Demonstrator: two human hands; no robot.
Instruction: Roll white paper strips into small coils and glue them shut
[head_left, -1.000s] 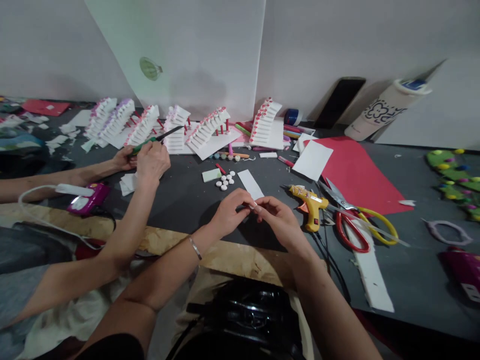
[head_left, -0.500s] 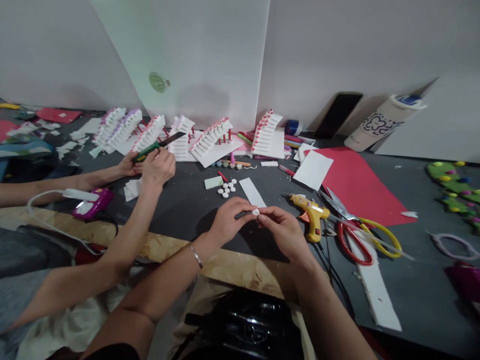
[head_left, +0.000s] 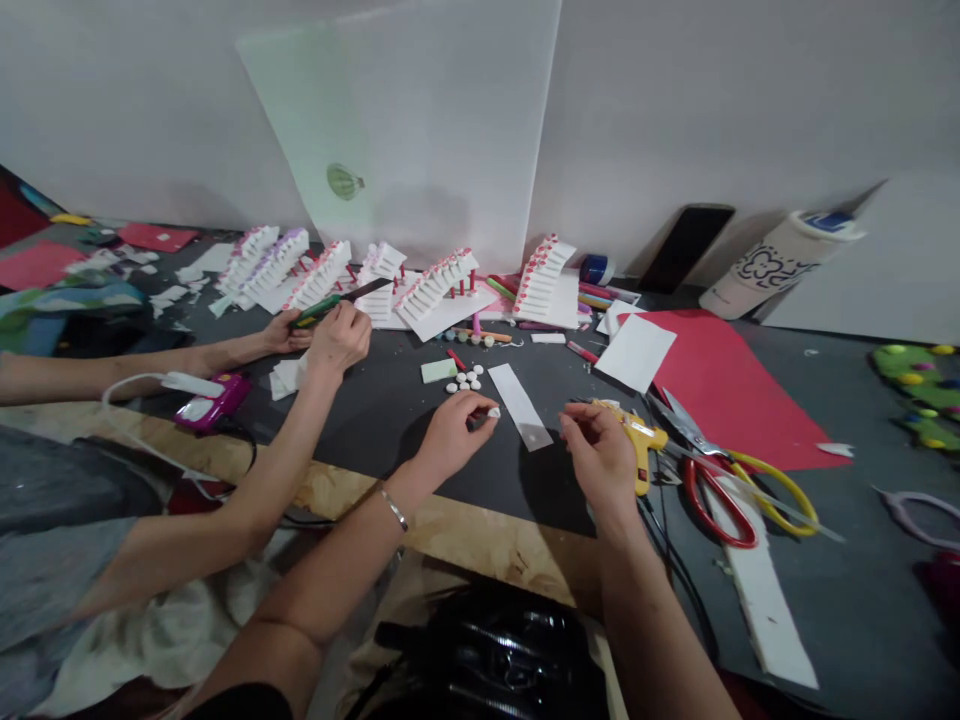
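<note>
My left hand [head_left: 454, 435] pinches a small white piece [head_left: 493, 412] between thumb and fingertips; its exact kind is too small to make out. My right hand [head_left: 600, 450] is apart from it, fingers loosely bent, with nothing visible in them. Right behind that hand lies a yellow glue gun [head_left: 646, 438], partly hidden by it. Between my hands a white paper strip [head_left: 519, 400] lies flat on the dark table. Several white round discs [head_left: 465, 380] sit in a cluster beyond my left hand, beside a pale green rectangle [head_left: 438, 371] and a short red stick [head_left: 455, 358].
Scissors [head_left: 716, 480] with red and yellow handles lie at right near red paper [head_left: 735, 390]. Several small white stair models [head_left: 439, 290] stand along the back. A tumbler [head_left: 780, 262] and phone [head_left: 686, 248] lean by the wall. At left, a co-worker's hands [head_left: 337, 340] hold a green-handled saw [head_left: 330, 305].
My right hand has let go of the small white piece and moved right, to the glue gun. My left hand keeps the piece and has shifted slightly left. The view has turned a little.
</note>
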